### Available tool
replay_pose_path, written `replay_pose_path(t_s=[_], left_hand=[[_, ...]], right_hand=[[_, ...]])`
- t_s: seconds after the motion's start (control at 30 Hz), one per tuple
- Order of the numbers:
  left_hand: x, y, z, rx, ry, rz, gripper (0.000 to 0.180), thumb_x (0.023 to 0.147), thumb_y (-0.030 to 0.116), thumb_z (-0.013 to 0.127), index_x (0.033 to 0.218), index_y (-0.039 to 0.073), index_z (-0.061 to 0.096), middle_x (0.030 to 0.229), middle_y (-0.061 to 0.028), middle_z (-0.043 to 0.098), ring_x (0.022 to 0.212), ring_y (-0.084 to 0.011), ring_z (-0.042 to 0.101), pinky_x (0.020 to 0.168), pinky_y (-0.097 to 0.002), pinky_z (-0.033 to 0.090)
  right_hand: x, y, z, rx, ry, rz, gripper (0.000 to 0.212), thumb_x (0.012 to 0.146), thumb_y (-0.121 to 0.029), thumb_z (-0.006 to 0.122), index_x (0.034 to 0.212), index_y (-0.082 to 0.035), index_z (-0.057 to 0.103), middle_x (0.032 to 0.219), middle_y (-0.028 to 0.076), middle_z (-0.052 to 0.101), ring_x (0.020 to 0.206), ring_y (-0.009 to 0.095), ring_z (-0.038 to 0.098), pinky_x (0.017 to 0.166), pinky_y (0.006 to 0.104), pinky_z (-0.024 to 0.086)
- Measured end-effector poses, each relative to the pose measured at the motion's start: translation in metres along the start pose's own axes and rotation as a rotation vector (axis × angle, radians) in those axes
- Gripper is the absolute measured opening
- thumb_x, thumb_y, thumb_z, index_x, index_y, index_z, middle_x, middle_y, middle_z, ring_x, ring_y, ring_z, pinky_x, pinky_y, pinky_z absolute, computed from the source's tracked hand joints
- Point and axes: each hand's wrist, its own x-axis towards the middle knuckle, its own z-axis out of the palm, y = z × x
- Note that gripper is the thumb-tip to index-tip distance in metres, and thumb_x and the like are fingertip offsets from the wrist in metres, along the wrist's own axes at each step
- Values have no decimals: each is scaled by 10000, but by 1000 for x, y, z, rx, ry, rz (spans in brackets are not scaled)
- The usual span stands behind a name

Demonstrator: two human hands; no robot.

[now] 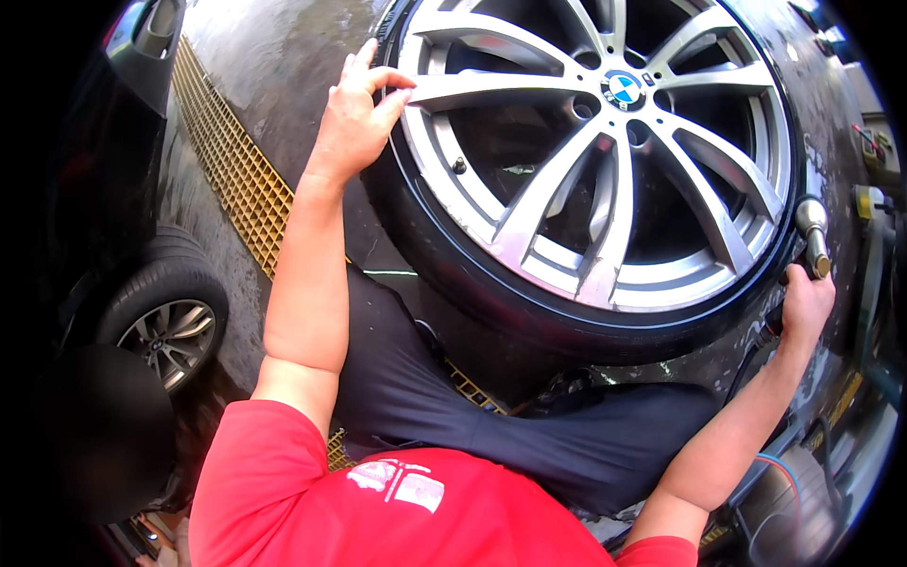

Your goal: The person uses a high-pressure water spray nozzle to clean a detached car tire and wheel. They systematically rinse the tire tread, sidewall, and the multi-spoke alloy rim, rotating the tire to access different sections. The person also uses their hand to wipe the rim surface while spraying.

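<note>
A large car wheel [609, 203] with silver double spokes and a black tyre [453, 274] fills the upper middle, face up towards me. My left hand [354, 123] is at its left edge, the thumb and index finger nearly meeting on the rim beside a spoke, the other fingers reaching over the tyre. Whether something small is pinched there, I cannot tell. At the wheel's lower right, my right hand [808, 307] is closed round a hand-held power tool [811, 227] with a silver angled head and a brass-coloured end. Its head is next to the tyre, and a dark cord trails below.
Yellow floor grating [236, 156] runs along the wet, dark floor at left. Another wheel [165, 331] with silver spokes is at the left, near a dark car body [123, 123]. A grey cylindrical tank [789, 506] with hoses is at the lower right, beside my right arm.
</note>
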Motion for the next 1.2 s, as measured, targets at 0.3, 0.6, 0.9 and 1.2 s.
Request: replay_pose_path(t_s=[0.3,0.6,0.9,1.2], left_hand=[[18,-43,37,-30,448,-84,142,892,150,673,991,57,715,1337,-280,566,1334,-354,494,1077,-400,395],[18,-44,36,-271,506,-221,164,915,168,650,1013,52,713,1333,-219,602,1248,-300,578,1048,-362,426],[20,-44,40,-347,577,-218,131,855,134,659,912,24,704,1213,-276,640,1224,-371,582,1024,-406,447],[19,-41,37,-312,579,-215,79,855,93,651,883,24,678,1086,-220,689,1231,-362,577,1016,-422,446]], right_hand=[[3,7,-2,10,4,-12,315,728,-129,632,970,71,656,747,98,639,720,187,597,718,353,489],[10,20,2,43,2,-19,336,732,-124,642,1005,70,657,796,109,663,748,203,611,743,358,490],[8,12,0,42,-19,-11,319,743,-120,635,996,74,652,798,101,662,745,191,607,741,355,490],[2,13,7,125,45,-122,232,717,-98,623,897,48,636,681,58,594,609,164,554,589,329,463]])
